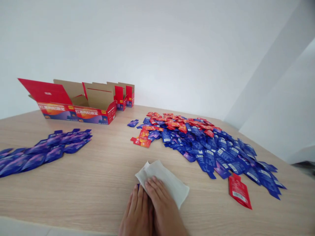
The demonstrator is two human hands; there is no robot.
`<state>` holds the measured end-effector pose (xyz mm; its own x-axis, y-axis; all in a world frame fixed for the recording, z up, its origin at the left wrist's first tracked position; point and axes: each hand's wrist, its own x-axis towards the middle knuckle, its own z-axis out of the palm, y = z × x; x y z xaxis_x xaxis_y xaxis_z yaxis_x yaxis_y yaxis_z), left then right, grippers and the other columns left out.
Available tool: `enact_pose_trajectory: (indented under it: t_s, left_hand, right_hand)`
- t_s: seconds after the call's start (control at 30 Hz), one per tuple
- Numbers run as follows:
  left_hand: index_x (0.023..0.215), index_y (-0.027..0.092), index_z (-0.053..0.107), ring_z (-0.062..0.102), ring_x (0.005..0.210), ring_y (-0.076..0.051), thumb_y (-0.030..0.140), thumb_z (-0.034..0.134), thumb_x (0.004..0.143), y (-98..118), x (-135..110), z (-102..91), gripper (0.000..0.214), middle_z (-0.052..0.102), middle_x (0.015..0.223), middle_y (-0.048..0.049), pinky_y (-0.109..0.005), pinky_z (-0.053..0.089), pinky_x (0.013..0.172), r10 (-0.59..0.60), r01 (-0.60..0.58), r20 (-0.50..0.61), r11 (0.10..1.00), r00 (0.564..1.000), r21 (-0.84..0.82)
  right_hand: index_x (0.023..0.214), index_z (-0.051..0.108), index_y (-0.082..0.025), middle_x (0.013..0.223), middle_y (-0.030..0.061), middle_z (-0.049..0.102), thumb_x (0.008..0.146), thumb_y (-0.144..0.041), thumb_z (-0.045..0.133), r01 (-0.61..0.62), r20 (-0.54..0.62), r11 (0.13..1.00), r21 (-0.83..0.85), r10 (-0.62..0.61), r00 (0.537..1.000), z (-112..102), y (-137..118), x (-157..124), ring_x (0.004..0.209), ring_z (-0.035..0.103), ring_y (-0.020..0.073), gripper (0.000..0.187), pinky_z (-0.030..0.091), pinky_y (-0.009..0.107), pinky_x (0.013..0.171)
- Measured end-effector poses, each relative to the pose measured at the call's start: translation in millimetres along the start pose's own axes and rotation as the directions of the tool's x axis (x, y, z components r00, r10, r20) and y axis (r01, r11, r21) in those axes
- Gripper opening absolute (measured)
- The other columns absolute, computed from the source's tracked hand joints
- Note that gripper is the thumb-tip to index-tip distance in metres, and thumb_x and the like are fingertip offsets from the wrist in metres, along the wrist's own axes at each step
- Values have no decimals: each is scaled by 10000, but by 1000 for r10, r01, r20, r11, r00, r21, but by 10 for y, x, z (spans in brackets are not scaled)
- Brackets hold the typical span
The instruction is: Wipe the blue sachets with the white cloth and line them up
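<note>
My left hand [136, 211] and my right hand [163, 205] lie side by side, fingers stretched flat, at the near edge of a light wooden table [103, 177]. The right hand's fingers press on a white folded cloth [167, 178] that lies flat on the table. The left hand rests beside the cloth, its fingertips close to the cloth's near corner. A hint of purple shows between the two hands; I cannot make out what it is.
A big heap of blue and red sachets [201, 144] spreads across the right half of the table, with one red sachet [239, 191] apart at the front. A row of purple sachets [41, 152] lies at the left. Open red cardboard boxes [78, 103] stand at the back left.
</note>
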<state>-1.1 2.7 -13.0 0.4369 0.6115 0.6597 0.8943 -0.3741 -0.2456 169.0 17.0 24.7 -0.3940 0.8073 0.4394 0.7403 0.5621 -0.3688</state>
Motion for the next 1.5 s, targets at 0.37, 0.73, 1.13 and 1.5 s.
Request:
enact_pose_trajectory:
  t_s: [0.37, 0.73, 1.13, 1.5]
  left_hand:
    - [1526, 16, 366, 517, 1369, -289, 226, 534, 859, 23, -28, 49, 719, 579, 1477, -166, -380, 458, 1088, -24, 24, -7, 999, 1000, 21]
    - [1369, 27, 555, 565, 1312, -316, 265, 563, 859, 27, -50, -1, 563, 623, 1415, -173, -404, 477, 1056, -38, 43, -49, 995, 998, 94]
    - [1436, 54, 510, 462, 1426, -333, 366, 528, 892, 96, -34, -178, 627, 597, 1450, -175, -435, 420, 1154, -89, 93, 64, 993, 994, -77]
    - [1429, 41, 525, 392, 1486, -332, 347, 508, 926, 146, 28, -269, 589, 498, 1551, -184, -448, 436, 1178, -105, 117, 200, 992, 974, -49]
  right_hand:
    - [1568, 458, -232, 1577, 54, 521, 958, -60, 406, -127, -169, 991, 37, 132, 977, -411, 6, -23, 1470, 468, 219, 636, 446, 433, 1194]
    - [1443, 604, -167, 1554, 89, 544, 773, 20, 488, -166, 25, 961, -220, 176, 984, -389, -66, 26, 1458, 483, 302, 706, 473, 548, 1169]
    - [1476, 575, -246, 1486, 45, 624, 992, -60, 445, 9, 67, 1000, -15, -8, 998, 7, -158, 250, 1413, 541, 213, 534, 457, 437, 1195]
    - [1301, 696, -210, 1304, 102, 734, 1060, -225, 377, -330, -145, 938, 109, 343, 928, -544, 247, 177, 1210, 695, 243, 400, 558, 444, 1063]
